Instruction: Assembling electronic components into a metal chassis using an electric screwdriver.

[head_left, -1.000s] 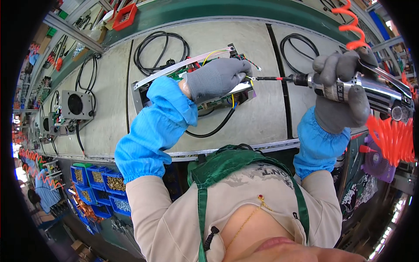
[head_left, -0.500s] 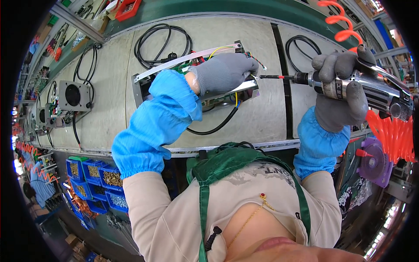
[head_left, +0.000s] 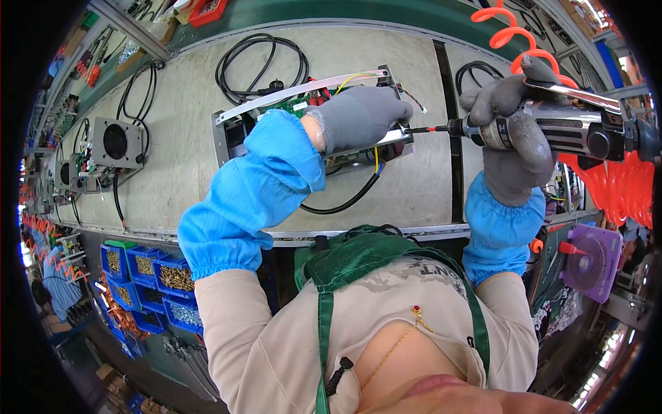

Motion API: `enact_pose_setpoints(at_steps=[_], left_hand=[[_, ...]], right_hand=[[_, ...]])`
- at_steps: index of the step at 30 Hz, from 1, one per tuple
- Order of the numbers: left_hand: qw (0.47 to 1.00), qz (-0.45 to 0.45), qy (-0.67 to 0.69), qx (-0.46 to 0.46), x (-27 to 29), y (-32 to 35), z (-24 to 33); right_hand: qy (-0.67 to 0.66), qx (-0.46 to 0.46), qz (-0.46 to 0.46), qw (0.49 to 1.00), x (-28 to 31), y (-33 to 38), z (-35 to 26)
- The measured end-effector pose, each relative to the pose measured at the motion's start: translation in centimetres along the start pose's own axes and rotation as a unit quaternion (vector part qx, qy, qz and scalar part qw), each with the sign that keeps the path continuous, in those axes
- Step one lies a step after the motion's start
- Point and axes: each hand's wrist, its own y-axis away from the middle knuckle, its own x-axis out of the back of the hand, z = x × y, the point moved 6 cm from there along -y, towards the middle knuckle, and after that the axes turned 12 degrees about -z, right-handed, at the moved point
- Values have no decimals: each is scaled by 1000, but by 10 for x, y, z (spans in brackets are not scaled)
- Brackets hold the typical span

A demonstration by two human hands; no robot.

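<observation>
My left hand (head_left: 365,117), in a grey glove, lies over the right end of an open electronic unit (head_left: 276,99) with metal side rails. Its fingers are curled closed on the unit at that end; whether they also pinch a screw is hidden. In my gloved right hand (head_left: 510,138) is an air screwdriver (head_left: 569,130), held level with its lever on top. Its long bit (head_left: 431,129) points left and meets the unit's right end just beside my left fingertips. Green circuit board and yellow, red and black wires show inside the unit.
Behind the unit lies a coiled black cable (head_left: 262,65); another coil (head_left: 476,72) is behind my right hand. An orange spiral air hose (head_left: 510,34) hangs at the right. Further left stands a fan unit (head_left: 117,146). Blue bins (head_left: 176,277) of screws sit below the bench's left side.
My right hand has brought the screwdriver leftward and slightly down, its bit tip now against the unit's end. The left hand keeps its hold.
</observation>
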Motion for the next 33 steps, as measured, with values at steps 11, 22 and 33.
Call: enact_pose_setpoints(at_steps=[11,22,33], left_hand=[[997,-4,-45,70,-3,-1,0],[987,99,-123,24,0,16,11],[986,153,-54,-27,-8,14,9]], right_hand=[[89,-36,9,995,-17,-11,3],[-7,-54,-141,988,-24,-25,13],[66,-97,-125,985,-16,-25,19]])
